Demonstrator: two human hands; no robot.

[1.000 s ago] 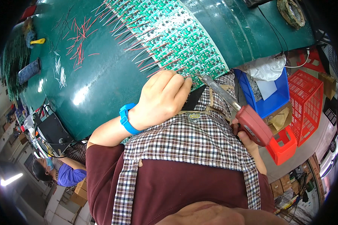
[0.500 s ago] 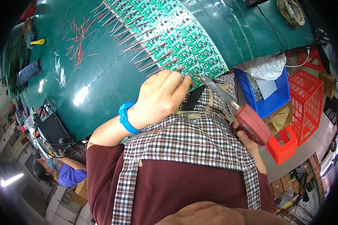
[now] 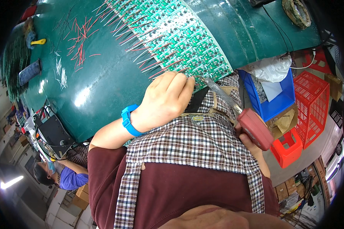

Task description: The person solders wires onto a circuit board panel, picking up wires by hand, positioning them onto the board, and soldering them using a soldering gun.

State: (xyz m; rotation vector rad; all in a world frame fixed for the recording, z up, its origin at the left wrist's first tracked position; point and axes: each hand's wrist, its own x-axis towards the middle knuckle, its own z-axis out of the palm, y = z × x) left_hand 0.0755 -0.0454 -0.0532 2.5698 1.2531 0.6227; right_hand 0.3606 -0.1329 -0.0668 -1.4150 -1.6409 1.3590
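Observation:
My left hand (image 3: pixel 167 97), a blue band on its wrist, is closed in a pinch over the near end of a green circuit board panel (image 3: pixel 195 45). What its fingertips hold is hidden behind the fingers. A red-handled soldering iron (image 3: pixel 255 128) is gripped in my right hand (image 3: pixel 249 143), mostly covered by the handle. Its metal barrel slants up and left, and the bent tip is close to my left fingertips at the board's near edge. Red and white wires (image 3: pixel 135 34) stick out in a row along the panel's left side.
Loose red wires (image 3: pixel 80 45) and white wires (image 3: pixel 60 74) lie on the green table (image 3: pixel 103 87). A blue bin (image 3: pixel 273 103), a red crate (image 3: pixel 313 103) and a red stool (image 3: pixel 288 149) stand at the right. A tape roll (image 3: pixel 296 14) sits far right. Another person (image 3: pixel 70 173) is at left.
The soldering iron's handle has shifted slightly left and down with my right hand. My left hand stays at nearly the same spot, its fingers a little changed in pose.

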